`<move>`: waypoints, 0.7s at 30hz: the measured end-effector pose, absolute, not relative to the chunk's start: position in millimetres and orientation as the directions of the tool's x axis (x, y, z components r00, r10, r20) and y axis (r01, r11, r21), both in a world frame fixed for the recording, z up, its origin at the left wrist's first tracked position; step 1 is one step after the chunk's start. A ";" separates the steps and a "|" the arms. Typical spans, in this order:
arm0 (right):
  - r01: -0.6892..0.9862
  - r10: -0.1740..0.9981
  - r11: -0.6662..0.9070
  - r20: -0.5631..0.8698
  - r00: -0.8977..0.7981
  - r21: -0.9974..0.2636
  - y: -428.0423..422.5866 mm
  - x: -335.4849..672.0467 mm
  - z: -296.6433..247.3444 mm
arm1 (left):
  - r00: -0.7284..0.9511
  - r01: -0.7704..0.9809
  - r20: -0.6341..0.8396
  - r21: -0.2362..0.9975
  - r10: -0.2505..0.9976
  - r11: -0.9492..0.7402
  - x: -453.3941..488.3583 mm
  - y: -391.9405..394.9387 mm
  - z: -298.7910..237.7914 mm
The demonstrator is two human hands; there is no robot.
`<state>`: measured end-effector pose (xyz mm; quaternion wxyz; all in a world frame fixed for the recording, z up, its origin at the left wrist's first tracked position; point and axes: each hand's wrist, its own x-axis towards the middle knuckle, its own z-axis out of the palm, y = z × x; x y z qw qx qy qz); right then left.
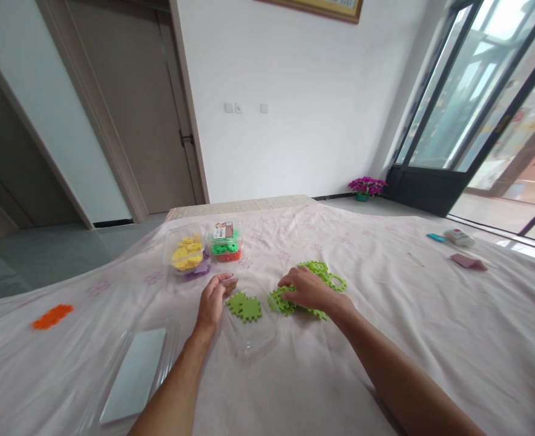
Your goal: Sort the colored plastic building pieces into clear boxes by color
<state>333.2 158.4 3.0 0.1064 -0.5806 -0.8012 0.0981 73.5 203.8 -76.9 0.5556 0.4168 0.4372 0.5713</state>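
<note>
My left hand [213,303] grips the near-left rim of a clear plastic tub [253,342] that lies on the pink sheet, fingers curled over its edge. Inside the tub sit a few flat green puzzle pieces [244,307]. My right hand [306,289] rests palm down on a loose pile of green pieces [326,275] just right of the tub, fingers bent onto them. Whether it has pinched a piece is hidden under the hand.
Behind the tub stand a clear box of yellow pieces [186,253] and a box of green and orange pieces [224,243]. A clear lid [135,372] lies near left. An orange piece [52,316] lies far left. Small items [460,237] lie far right on the bed.
</note>
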 end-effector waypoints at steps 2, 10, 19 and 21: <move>0.914 0.942 0.333 0.031 -0.335 -0.232 156.0 332.5 3.2 | -0.030 -0.260 -0.011 0.965 0.999 0.003 73.6 203.8 -76.9; 0.898 0.934 0.353 0.040 -0.355 -0.263 151.0 328.6 8.1 | -0.027 -0.243 -0.012 0.970 1.000 0.005 74.1 203.6 -76.1; 0.787 0.982 0.098 0.188 0.023 -0.610 164.4 332.6 6.8 | -0.032 -0.216 -0.002 0.976 0.999 -0.005 77.0 199.9 -70.9; 0.607 0.977 0.103 0.196 0.088 -0.788 165.4 328.5 7.3 | -0.020 -0.216 0.003 0.976 1.000 -0.008 78.1 200.4 -72.3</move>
